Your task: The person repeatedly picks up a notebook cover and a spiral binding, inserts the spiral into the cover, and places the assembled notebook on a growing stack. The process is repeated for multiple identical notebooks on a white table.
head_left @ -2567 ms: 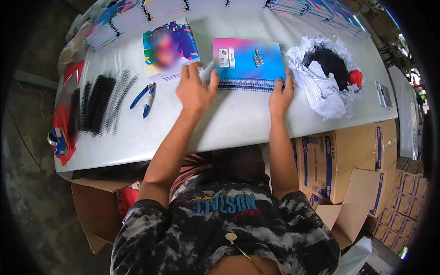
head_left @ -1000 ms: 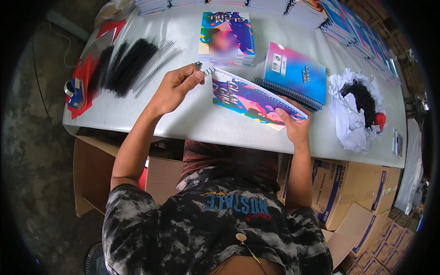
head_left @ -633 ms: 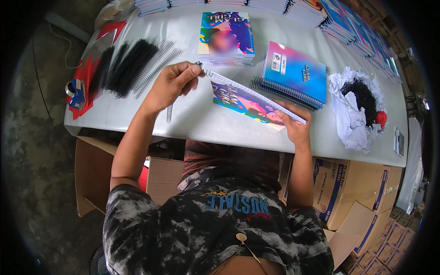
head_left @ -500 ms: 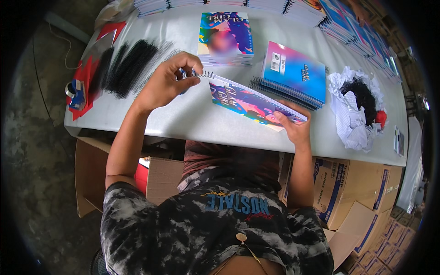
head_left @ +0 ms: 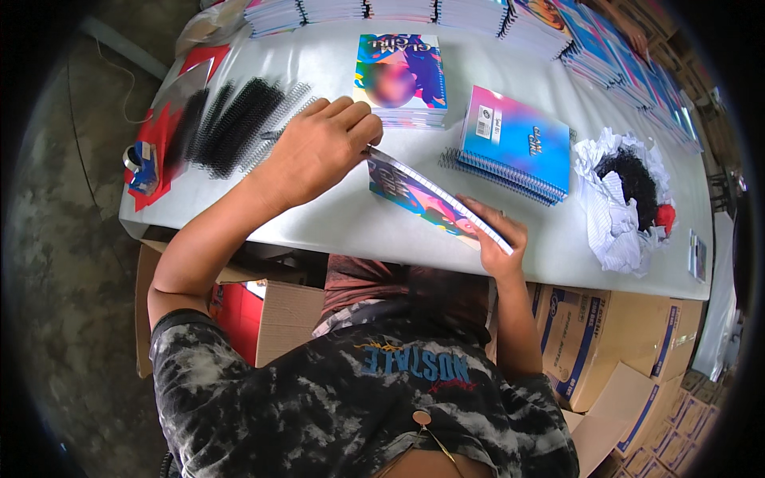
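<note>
My right hand [head_left: 498, 235] grips the right end of a notebook [head_left: 422, 203] with a colourful cover, thumb on the cover and fingers behind. The notebook is tilted, its white punched edge facing up. At that edge's left end, my left hand [head_left: 327, 147] is closed, knuckles up, and hides what its fingers hold. A dark thin tip [head_left: 272, 135] shows beyond the back of this hand. Past the left hand lies a stack of similar notebooks [head_left: 398, 76]. To the right sits a pile of coil-bound notebooks [head_left: 518, 143], blue and pink cover up.
Black spiral coils [head_left: 239, 123] lie at the left, by red sheets [head_left: 163, 151] and a blue tape roll [head_left: 143, 167]. Crumpled paper [head_left: 602, 215] with black scraps [head_left: 629, 179] is at right. Notebook stacks [head_left: 402, 9] line the far edge. Cardboard boxes [head_left: 590, 327] stand below the table.
My left hand has turned over, knuckles up, and moved right against the notebook's end; the coil seen there earlier is now hidden. The notebook has tilted more, edge up.
</note>
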### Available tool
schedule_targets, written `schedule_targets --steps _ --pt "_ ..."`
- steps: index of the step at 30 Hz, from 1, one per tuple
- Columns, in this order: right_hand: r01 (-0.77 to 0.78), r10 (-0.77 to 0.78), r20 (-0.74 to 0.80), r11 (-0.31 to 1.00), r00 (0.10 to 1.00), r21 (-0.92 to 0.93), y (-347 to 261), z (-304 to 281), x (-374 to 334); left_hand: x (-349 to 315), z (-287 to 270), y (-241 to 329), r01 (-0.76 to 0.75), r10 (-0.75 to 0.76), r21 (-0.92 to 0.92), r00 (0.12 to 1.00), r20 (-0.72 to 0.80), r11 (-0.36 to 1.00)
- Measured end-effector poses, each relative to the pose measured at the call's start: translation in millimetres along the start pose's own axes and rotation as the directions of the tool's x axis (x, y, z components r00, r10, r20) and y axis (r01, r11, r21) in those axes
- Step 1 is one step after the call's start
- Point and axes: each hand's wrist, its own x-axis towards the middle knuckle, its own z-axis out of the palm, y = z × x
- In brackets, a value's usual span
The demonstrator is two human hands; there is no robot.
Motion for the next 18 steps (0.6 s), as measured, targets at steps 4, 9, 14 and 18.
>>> schedule_targets --steps 4,9,14,18 --pt "0.059 -0.059 -0.005 0.998 0.998 -0.037 -1.0 3.7 -1.4 -4.7 4.6 -5.4 -0.045 0.045 -0.004 0.999 0.017 0.999" --pt "0.102 -0.106 -0.034 0.99 0.994 -0.093 -2.4 8.8 -2.4 -5.4 9.8 1.6 0.027 0.041 0.215 0.952 -0.304 0.976" --pt "0.092 -0.095 -0.027 0.991 0.995 -0.099 -4.4 17.7 -6.8 -70.4 119.4 5.8 -0.16 0.214 0.347 0.969 -0.123 0.924" --pt "0.197 -0.194 0.038 0.977 0.98 -0.084 -11.7 25.0 -6.6 -52.5 97.5 -27.4 0.003 0.126 0.17 0.656 -0.744 0.985"
